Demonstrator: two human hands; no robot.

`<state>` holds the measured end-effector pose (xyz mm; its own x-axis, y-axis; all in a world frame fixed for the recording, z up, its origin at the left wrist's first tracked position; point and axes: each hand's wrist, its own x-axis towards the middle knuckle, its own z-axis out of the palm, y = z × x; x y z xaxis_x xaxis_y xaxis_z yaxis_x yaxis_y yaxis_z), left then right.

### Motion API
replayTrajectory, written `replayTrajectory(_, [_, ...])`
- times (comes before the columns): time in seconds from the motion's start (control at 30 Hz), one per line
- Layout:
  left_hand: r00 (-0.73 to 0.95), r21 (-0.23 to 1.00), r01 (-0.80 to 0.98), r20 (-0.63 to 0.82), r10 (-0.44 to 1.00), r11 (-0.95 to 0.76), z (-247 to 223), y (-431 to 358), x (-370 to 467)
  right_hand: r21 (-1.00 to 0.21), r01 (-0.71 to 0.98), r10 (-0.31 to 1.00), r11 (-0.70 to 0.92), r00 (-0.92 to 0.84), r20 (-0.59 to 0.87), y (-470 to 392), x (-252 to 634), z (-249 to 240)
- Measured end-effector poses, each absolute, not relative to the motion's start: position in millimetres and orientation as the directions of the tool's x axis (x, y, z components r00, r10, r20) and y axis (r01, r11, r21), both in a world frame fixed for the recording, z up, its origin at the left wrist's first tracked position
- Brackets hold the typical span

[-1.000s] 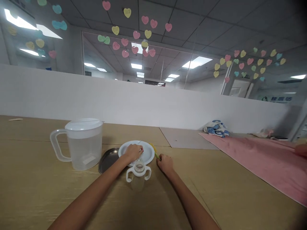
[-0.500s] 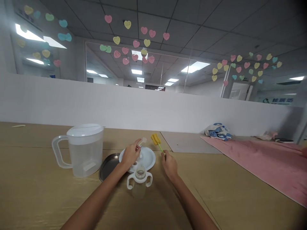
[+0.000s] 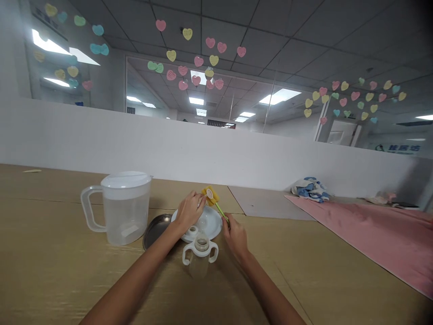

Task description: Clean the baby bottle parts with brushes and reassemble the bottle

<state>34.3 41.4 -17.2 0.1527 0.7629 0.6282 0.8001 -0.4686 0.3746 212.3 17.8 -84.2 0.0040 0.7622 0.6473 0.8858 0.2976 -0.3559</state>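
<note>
My left hand (image 3: 190,210) pinches a small whitish bottle part (image 3: 209,194) with a round end, held above the plate. Behind that part, and seemingly against it, is the yellow sponge head of a bottle brush (image 3: 220,210). My right hand (image 3: 234,234) is closed around the brush's green handle. Below both hands lies a white plate (image 3: 216,224), with a white ring-shaped cap (image 3: 192,231) and a clear piece (image 3: 203,222) on it. In front of the plate stands an uncapped clear baby bottle (image 3: 199,264) with two white handles.
A lidded clear plastic pitcher (image 3: 126,212) stands to the left, beside a dark metal tray (image 3: 156,231) partly under the plate. At the right are a pink cloth (image 3: 372,239) and a crumpled blue-and-white cloth (image 3: 310,188). A white wall (image 3: 216,153) closes off the back.
The brush head has moved left to the whitish part in my left hand. That part has turned so its round end shows. The camera view has shifted slightly.
</note>
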Motion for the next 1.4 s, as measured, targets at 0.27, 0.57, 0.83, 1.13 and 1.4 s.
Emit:
replayTrajectory(0.27, [0.127,0.323,0.872,0.574,0.809,-0.367,-9,45,23,-0.37,0.873,0.773,0.317,-0.013,0.634,13,204,-84])
replayTrajectory(0.57, [-0.014,0.302,0.932,0.583,0.813,-0.2,-2,47,11,-0.323,0.9,0.798,0.292,-0.043,0.601,10,200,-82])
replayTrajectory(0.83, [0.124,0.471,0.788,0.51,0.851,-0.397,6,47,3,-0.357,0.887,0.766,0.293,0.005,0.643,11,205,-80])
replayTrajectory(1.13, [0.423,0.661,0.463,0.421,0.803,-0.591,8,46,4,-0.385,0.889,0.777,0.249,0.054,0.627,12,209,-77])
replayTrajectory(1.4, [0.153,0.727,0.375,0.563,0.812,-0.575,5,54,2,-0.319,0.875,0.699,0.363,-0.029,0.715,14,212,-80])
